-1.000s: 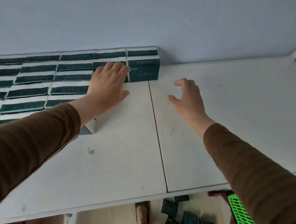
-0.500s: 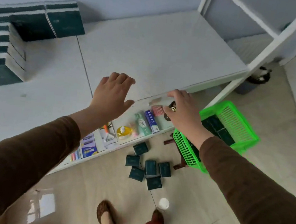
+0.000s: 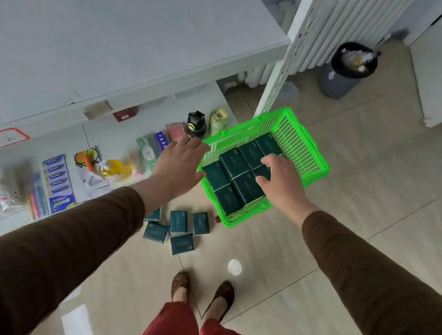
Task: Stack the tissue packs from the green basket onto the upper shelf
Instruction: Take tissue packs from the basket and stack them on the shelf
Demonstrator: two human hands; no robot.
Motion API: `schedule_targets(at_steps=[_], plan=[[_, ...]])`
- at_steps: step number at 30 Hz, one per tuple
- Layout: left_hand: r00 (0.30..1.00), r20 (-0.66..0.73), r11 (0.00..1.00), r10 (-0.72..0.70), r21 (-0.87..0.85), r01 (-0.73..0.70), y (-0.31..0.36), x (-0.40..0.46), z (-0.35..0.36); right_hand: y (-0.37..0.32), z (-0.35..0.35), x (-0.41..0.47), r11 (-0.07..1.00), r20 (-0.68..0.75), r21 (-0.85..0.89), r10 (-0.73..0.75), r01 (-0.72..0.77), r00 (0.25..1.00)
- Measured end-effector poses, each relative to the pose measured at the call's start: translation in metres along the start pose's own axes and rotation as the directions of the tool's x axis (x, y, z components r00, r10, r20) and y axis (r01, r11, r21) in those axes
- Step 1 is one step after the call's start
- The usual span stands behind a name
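The green basket (image 3: 302,146) stands on the floor to the right of the shelving, with several dark green tissue packs (image 3: 234,163) lying flat inside it. My right hand (image 3: 281,177) is over the basket, fingers spread and resting on the packs near its middle. My left hand (image 3: 179,163) hovers open just left of the basket's rim, holding nothing. The white upper shelf (image 3: 106,32) fills the upper left and shows no packs in this view. Several more tissue packs (image 3: 178,227) lie loose on the floor.
A lower shelf (image 3: 25,146) carries toothpaste, brushes, small bottles and packets. A white perforated upright (image 3: 282,64) stands behind the basket. A grey bin (image 3: 344,71) with a black liner is at the far right. A white ball (image 3: 234,267) lies near my feet.
The view has swung from the upper shelf's stacked packs down to the floor. Both hands have dropped from the shelf top to the green basket, the right one reaching the packs.
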State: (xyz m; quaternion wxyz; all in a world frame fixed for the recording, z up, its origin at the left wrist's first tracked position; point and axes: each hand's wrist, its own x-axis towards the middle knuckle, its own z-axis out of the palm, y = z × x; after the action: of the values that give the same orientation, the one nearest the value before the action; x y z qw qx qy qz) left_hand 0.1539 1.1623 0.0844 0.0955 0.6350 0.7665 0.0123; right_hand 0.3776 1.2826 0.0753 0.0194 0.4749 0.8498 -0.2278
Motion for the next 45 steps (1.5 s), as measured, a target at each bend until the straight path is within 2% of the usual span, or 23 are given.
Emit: schedule_targets(at_steps=[4,10,17,20,25,29,36,39,42,45], plan=[[0.996,0.083,0.999,0.044,0.017,-0.046,0.013,0.043,0.045,0.036,0.031,0.028,0.994,0.11,0.043,0.094,-0.099,0.989],[0.965,0.234,0.987,0.115,0.082,-0.138,0.011,0.123,0.123,0.07,0.096,0.082,0.967,0.215,0.012,0.246,-0.254,0.945],[0.923,0.339,0.947,0.18,0.193,-0.256,0.009,0.211,0.214,0.101,0.177,0.142,0.91,0.351,-0.021,0.394,-0.413,0.849],[0.903,0.363,0.914,0.231,0.238,-0.329,0.011,0.241,0.248,0.111,0.211,0.154,0.895,0.342,-0.054,0.433,-0.442,0.834],[0.872,0.386,0.867,0.3,0.271,-0.418,0.011,0.269,0.293,0.121,0.249,0.157,0.908,0.213,-0.172,0.412,-0.381,0.886],[0.866,0.363,0.833,0.343,0.309,-0.46,0.003,0.27,0.312,0.118,0.267,0.154,0.907,0.228,-0.198,0.411,-0.372,0.882],[0.879,0.348,0.799,0.327,0.396,-0.453,0.005,0.267,0.315,0.126,0.27,0.156,0.885,0.399,-0.261,0.463,-0.387,0.791],[0.893,0.34,0.8,0.294,0.424,-0.425,0.009,0.252,0.291,0.122,0.241,0.152,0.901,0.432,-0.25,0.432,-0.355,0.792],[0.953,0.24,0.892,0.188,0.364,-0.267,0.007,0.221,0.245,0.113,0.186,0.14,0.939,0.445,-0.109,0.34,-0.327,0.829],[0.992,0.127,0.975,-0.023,0.222,-0.005,0.003,0.178,0.168,0.098,0.112,0.124,0.985,0.395,0.045,0.134,-0.165,0.909]])
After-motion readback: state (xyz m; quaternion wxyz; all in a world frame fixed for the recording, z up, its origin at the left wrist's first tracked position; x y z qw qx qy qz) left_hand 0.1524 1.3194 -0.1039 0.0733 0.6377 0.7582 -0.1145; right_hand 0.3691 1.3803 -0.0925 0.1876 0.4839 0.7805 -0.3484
